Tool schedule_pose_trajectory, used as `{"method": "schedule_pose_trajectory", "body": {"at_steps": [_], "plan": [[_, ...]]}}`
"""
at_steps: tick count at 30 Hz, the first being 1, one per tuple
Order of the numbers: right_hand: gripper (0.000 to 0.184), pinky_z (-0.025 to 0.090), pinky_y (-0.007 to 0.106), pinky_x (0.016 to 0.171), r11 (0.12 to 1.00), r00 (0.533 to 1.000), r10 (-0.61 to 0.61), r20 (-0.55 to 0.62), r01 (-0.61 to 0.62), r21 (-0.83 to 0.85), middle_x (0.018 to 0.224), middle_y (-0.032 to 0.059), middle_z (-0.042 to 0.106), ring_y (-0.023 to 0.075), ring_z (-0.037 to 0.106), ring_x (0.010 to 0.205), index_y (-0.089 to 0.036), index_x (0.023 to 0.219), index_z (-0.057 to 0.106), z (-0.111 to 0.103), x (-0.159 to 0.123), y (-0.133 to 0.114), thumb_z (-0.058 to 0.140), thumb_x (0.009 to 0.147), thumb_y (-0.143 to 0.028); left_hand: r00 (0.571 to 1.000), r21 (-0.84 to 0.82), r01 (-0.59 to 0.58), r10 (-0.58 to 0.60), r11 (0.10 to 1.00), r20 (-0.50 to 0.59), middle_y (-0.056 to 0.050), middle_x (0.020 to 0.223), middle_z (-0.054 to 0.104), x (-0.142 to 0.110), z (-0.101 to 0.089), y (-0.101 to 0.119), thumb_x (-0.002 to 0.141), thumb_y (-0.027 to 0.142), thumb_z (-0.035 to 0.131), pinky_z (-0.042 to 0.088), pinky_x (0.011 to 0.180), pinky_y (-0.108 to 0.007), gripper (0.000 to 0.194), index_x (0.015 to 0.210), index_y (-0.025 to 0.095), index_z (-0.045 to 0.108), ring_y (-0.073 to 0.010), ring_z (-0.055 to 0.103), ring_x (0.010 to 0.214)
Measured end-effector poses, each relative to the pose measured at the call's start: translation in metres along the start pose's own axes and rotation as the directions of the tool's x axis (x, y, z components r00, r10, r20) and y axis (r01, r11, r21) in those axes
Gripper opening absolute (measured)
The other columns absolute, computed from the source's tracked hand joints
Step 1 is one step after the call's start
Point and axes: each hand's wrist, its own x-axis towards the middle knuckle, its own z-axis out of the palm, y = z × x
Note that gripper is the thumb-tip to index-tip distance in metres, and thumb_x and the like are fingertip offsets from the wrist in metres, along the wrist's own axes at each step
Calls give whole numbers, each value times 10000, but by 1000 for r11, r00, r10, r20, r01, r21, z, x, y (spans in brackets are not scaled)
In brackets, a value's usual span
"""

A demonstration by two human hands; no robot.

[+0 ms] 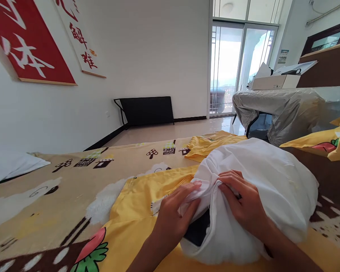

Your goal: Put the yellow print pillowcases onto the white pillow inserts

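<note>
A bulky white pillow (274, 185) lies in front of me on yellow printed fabric (138, 211). The edge of its white cover gapes toward me, and something dark (198, 229) shows inside the opening. My left hand (177, 207) pinches the cover's edge on the left side of the gap. Close beside it, my right hand (243, 200) grips the same edge at a gathered spot near the top, its fingertips pressed into the cloth. The pillow's underside is hidden.
A tan patterned blanket (73, 189) spreads beneath everything. More yellow cloth (215, 143) lies behind the pillow, and a yellow cushion (325, 141) is at right. Another white pillow (14, 162) sits far left. Beyond stand a plastic-covered table (280, 104) and a black panel (149, 110).
</note>
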Motion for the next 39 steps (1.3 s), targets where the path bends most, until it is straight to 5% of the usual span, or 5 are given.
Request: {"method": "schedule_pose_trajectory", "body": {"at_steps": [9,14,18,26,39], "plan": [[156,477,276,685,978,968,161,-195,-183,-99,837,31,673,163,608,748,-205,845,634,-21,4,9,504,910,-262,985,308,-75,117,949,-123,30,631,564,2,-27,7,819,251,634,439,562,-207,138,706,213,564,-106,526,575],[189,464,254,595,965,947,210,-243,-241,-102,754,25,655,150,584,659,-200,829,662,-25,6,7,519,900,-302,957,228,-280,253,933,140,-17,957,669,-7,-38,21,874,116,510,490,801,-196,263,1077,257,600,-122,622,897],[224,417,230,495,945,909,300,-287,-325,-41,679,14,622,135,550,583,-184,838,676,-27,6,10,533,883,-350,927,171,-262,198,950,319,-52,1211,633,-8,-37,14,882,122,480,427,1004,-285,403,1256,267,523,-176,559,1147],[232,393,224,472,910,865,410,-290,-411,62,536,-10,517,164,570,624,-183,832,681,-28,6,20,563,852,-382,879,92,-404,359,910,313,-64,1080,676,1,-16,4,886,65,490,374,1005,-306,226,1042,201,580,-168,572,1099],[216,444,243,542,899,857,437,-274,-411,148,583,-1,562,164,578,641,-179,776,657,-24,12,38,571,840,-367,771,184,-540,395,821,500,-75,1107,665,-9,-35,44,867,54,406,348,1017,-312,213,897,218,538,-193,565,1144]]}}
